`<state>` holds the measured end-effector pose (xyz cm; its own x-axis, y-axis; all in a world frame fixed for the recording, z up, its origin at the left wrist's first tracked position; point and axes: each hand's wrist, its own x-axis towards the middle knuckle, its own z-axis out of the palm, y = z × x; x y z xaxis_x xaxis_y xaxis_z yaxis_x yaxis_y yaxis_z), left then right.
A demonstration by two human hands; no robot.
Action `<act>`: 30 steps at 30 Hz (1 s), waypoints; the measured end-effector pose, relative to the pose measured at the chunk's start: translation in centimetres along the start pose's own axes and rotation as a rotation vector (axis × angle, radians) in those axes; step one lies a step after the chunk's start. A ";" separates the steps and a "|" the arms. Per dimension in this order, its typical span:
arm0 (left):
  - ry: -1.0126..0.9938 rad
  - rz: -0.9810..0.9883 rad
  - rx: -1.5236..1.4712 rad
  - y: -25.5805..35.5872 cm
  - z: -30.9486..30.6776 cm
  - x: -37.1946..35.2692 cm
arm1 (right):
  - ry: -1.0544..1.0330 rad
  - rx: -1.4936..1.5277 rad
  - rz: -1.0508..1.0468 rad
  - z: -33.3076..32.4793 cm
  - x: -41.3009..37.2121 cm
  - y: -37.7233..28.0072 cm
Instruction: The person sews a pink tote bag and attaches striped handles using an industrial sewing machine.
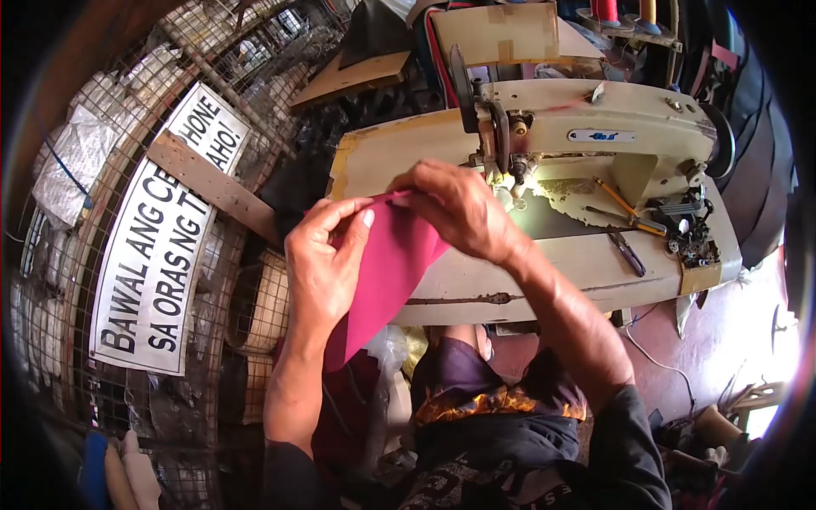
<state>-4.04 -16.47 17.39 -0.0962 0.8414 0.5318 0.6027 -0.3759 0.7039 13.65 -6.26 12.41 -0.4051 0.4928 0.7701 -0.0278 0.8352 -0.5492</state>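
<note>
A piece of magenta fabric (387, 263) hangs from both my hands in front of the sewing machine (595, 119). My left hand (327, 255) pinches its upper left edge between thumb and fingers. At the upper right edge, my right hand (459, 208) is closed on the same fabric, its fingertips partly hidden behind the knuckles. The cloth narrows to a point at the bottom, near my left forearm. Just right of my right hand, the machine's lamp lights the needle area (517, 191). The fabric is held apart from the needle.
On the machine bed lie a yellow pencil (616, 195), thread snips (626, 254) and a cluster of small metal parts (693, 225). Thread spools (605, 10) stand at the back right. A wire-mesh rack (234, 340) with a white lettered sign (140, 280) rises on the left.
</note>
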 end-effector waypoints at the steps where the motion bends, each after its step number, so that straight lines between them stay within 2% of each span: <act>1: -0.028 -0.022 0.004 -0.2 -0.2 0.2 | -0.024 0.071 0.016 -0.2 0.6 0.5; 4: -0.047 -0.069 0.002 -0.7 -0.3 0.6 | -0.229 0.185 0.232 -2.0 2.4 0.1; 8: -0.046 -0.088 -0.071 -1.2 -0.4 1.0 | -0.296 0.217 0.146 -1.9 3.5 1.5; 13: -0.029 -0.010 -0.012 -0.7 -0.3 1.3 | -0.317 0.293 0.072 -2.3 4.4 2.0; 16: -0.029 0.014 -0.026 -0.7 -0.1 1.6 | -0.385 0.257 0.115 -3.4 5.0 1.8; 23: -0.015 0.055 0.028 -0.3 0.5 2.5 | -0.370 0.317 0.216 -4.1 5.0 2.2; 30: -0.035 0.054 0.074 0.3 0.4 2.9 | -0.296 0.437 0.147 -3.8 4.2 3.1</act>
<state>-3.78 -13.97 18.97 -0.0351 0.8340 0.5507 0.6634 -0.3926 0.6369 15.35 -0.64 15.17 -0.6717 0.4542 0.5853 -0.3031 0.5524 -0.7765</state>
